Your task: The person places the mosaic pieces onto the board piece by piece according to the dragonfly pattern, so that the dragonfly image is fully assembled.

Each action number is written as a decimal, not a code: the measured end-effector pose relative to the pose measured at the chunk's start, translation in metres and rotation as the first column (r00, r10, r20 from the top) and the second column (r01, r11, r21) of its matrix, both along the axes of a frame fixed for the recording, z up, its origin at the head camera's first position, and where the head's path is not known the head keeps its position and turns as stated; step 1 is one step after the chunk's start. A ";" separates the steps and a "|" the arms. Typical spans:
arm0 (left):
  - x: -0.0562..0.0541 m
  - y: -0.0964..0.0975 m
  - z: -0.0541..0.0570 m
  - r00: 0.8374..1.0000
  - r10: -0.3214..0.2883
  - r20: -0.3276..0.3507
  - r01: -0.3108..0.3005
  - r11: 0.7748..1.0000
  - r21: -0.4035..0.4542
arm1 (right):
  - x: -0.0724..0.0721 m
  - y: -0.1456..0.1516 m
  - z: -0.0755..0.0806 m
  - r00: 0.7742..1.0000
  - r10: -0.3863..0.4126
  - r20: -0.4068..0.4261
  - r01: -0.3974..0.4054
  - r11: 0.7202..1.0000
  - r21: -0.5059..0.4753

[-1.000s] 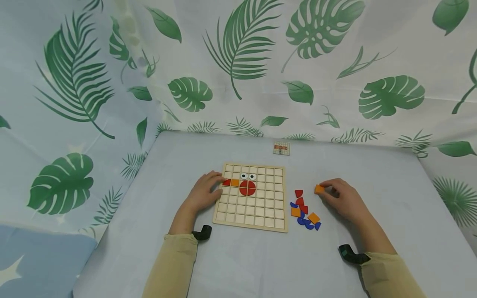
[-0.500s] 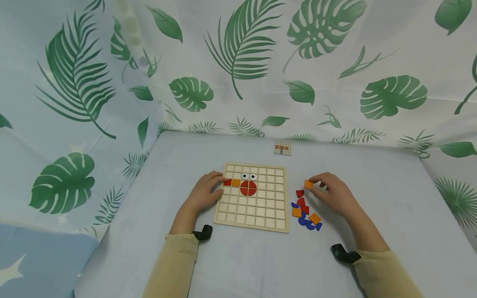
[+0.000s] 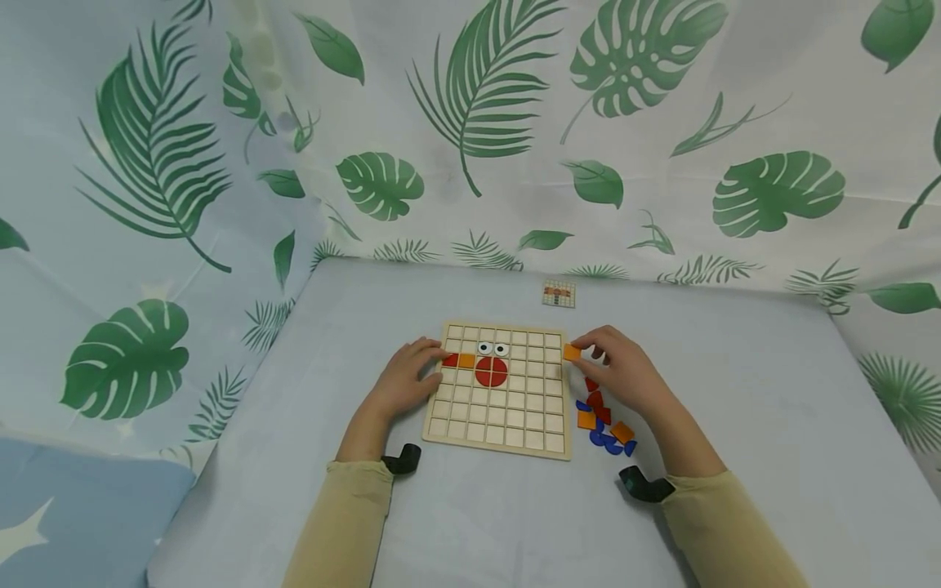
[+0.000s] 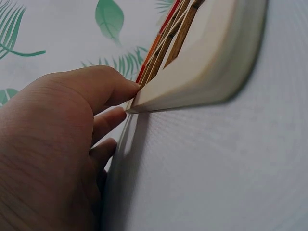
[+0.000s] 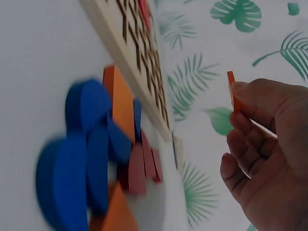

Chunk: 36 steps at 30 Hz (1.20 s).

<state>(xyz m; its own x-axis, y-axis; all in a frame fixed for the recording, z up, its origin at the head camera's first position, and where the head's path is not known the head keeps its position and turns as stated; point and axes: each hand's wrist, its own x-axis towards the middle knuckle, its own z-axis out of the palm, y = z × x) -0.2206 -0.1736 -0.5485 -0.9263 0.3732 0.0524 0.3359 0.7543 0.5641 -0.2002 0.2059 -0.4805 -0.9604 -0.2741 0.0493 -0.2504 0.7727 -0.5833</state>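
Note:
In the head view my right hand (image 3: 621, 369) pinches an orange square tile (image 3: 572, 352) between thumb and fingertips, over the right edge of the gridded wooden board (image 3: 485, 416). In the right wrist view that tile (image 5: 233, 91) is seen edge-on, above the table. My left hand (image 3: 404, 377) rests at the board's left edge, its fingertips touching the rim near a red piece (image 3: 450, 360). Beside that piece lies an orange square (image 3: 466, 361). Two eye pieces (image 3: 492, 349) and a red circle (image 3: 491, 372) made of quarter pieces sit in the grid.
Right of the board lies a loose pile of red pieces (image 3: 595, 399), blue curved pieces (image 3: 610, 445) and orange squares (image 3: 622, 432). A small pattern card (image 3: 559, 294) lies behind the board. Leaf-printed cloth (image 3: 515, 204) closes off the back and left of the table.
My right hand has carried the orange square tile leftward, from right of the loose pile to the board's right edge. The left hand stays at the board's left edge.

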 end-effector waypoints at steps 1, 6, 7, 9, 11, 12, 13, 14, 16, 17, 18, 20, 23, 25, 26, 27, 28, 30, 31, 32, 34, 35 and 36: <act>0.000 0.000 0.000 1.000 0.000 -0.002 0.000 1.000 0.000 | -0.001 -0.005 0.001 1.000 0.008 0.001 -0.008 1.000 -0.007; 0.000 0.000 0.000 1.000 -0.001 -0.014 0.001 1.000 0.005 | -0.006 -0.028 0.001 0.998 0.063 0.009 -0.063 0.998 -0.027; 0.000 0.000 0.000 1.000 -0.002 -0.019 0.003 1.000 0.005 | -0.007 -0.032 0.000 0.997 0.073 0.012 -0.073 0.997 -0.037; 0.000 0.000 0.001 1.000 -0.002 -0.018 0.002 1.000 0.003 | -0.009 -0.042 -0.001 0.996 0.094 0.009 -0.093 0.994 -0.051; 0.000 0.000 0.002 1.000 -0.004 -0.012 0.004 1.000 0.002 | -0.011 -0.052 -0.004 0.993 0.115 0.004 -0.115 0.991 -0.067; 0.000 0.001 0.002 1.000 -0.005 -0.006 0.005 1.000 0.000 | -0.012 -0.057 -0.005 0.992 0.123 0.006 -0.122 0.990 -0.072; 0.001 0.001 0.002 1.000 -0.004 0.003 0.004 1.000 -0.001 | -0.013 -0.062 -0.006 0.991 0.130 0.009 -0.129 0.989 -0.076; 0.001 0.001 0.003 1.000 -0.004 0.012 0.004 1.000 -0.002 | -0.014 -0.067 -0.008 0.990 0.137 0.011 -0.136 0.988 -0.077; 0.001 0.001 0.003 1.000 -0.003 0.021 0.004 1.000 -0.005 | -0.016 -0.076 -0.010 0.989 0.148 0.023 -0.146 0.985 -0.089; 0.001 0.001 0.003 1.000 -0.003 0.022 0.003 1.000 -0.005 | -0.017 -0.080 -0.011 0.988 0.150 0.032 -0.146 0.985 -0.096; 0.001 0.001 0.003 1.000 -0.004 0.018 0.004 1.000 -0.005 | -0.017 -0.085 -0.012 0.988 0.150 0.041 -0.145 0.984 -0.103; 0.001 0.001 0.003 1.000 -0.004 0.004 0.004 1.000 -0.004 | -0.019 -0.093 -0.013 0.987 0.153 0.049 -0.147 0.983 -0.113; 0.001 0.000 0.004 1.000 -0.007 -0.012 0.007 1.000 0.001 | -0.021 -0.105 -0.016 0.987 0.148 0.060 -0.140 0.983 -0.123; 0.001 0.000 0.004 1.000 -0.008 -0.013 0.008 1.000 0.007 | -0.023 -0.113 -0.018 0.987 0.147 0.061 -0.138 0.983 -0.122; 0.001 0.000 0.004 1.000 -0.010 -0.012 0.010 1.000 0.009 | -0.023 -0.116 -0.019 0.987 0.147 0.063 -0.138 0.982 -0.128; 0.001 0.000 0.005 1.000 -0.010 -0.008 0.010 1.000 0.007 | -0.023 -0.120 -0.020 0.987 0.148 0.062 -0.140 0.982 -0.126; 0.001 0.000 0.005 1.000 -0.012 -0.011 0.012 1.000 0.007 | -0.024 -0.123 -0.022 0.986 0.152 0.061 -0.144 0.982 -0.125; 0.001 -0.001 0.005 1.000 -0.013 -0.008 0.013 1.000 0.003 | -0.024 -0.130 -0.025 0.985 0.161 0.063 -0.153 0.981 -0.121; 0.001 -0.001 0.005 1.000 -0.013 -0.007 0.013 1.000 0.002 | -0.024 -0.132 -0.026 0.984 0.166 0.065 -0.157 0.980 -0.122; 0.001 -0.001 0.005 1.000 -0.015 -0.008 0.015 1.000 -0.001 | -0.023 -0.135 -0.027 0.983 0.170 0.065 -0.162 0.980 -0.118; 0.001 -0.002 0.004 1.000 -0.020 -0.010 0.020 1.000 0.000 | -0.023 -0.139 -0.030 0.983 0.171 0.069 -0.163 0.981 -0.105; 0.001 -0.002 0.005 1.000 -0.021 -0.008 0.021 1.000 -0.001 | -0.022 -0.140 -0.032 0.983 0.169 0.067 -0.162 0.982 -0.102; 0.001 -0.002 0.005 1.000 -0.024 -0.009 0.024 1.000 0.001 | -0.022 -0.141 -0.033 0.984 0.165 0.067 -0.158 0.983 -0.099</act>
<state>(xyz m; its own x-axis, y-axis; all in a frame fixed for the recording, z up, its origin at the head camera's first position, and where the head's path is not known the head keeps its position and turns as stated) -0.2199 -0.1753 -0.5438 -0.9167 0.3949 0.0609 0.3585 0.7457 0.5616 -0.2222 0.0645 -0.5132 -0.9060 -0.4231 0.0117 -0.3203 0.6672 -0.6725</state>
